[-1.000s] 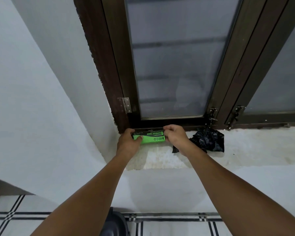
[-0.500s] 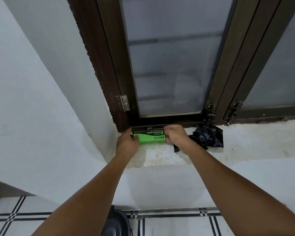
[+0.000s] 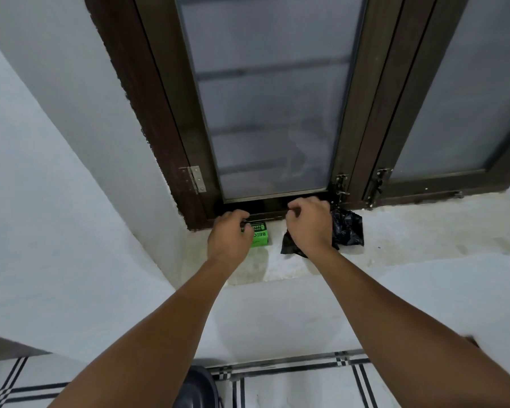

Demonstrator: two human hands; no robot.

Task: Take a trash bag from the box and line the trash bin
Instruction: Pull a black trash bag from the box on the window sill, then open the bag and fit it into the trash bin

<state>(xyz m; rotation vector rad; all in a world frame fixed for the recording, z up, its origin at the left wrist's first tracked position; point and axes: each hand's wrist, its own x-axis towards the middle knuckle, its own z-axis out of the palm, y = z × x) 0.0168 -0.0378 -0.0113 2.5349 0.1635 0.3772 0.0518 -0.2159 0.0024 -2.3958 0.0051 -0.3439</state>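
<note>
While the left hand [image 3: 228,235] grips the green box [image 3: 259,237], right hand [image 3: 308,223] fingers pinch together above the sill [image 3: 424,231].

A big window [image 3: 265,113] with a dark brown frame and cloudy glass is set above a white ledge [image 3: 424,231], and striped floor tiles [image 3: 306,387] are seen below.

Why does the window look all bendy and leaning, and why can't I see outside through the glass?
In the head view, the wide-angle lens bends straight lines, so the window frame fans outward; the glass looks frosted, showing only dim grey shapes; the light is soft and dull, with faint shadows under the arms; the green box stays readable, though the left hand covers part of it.
</note>
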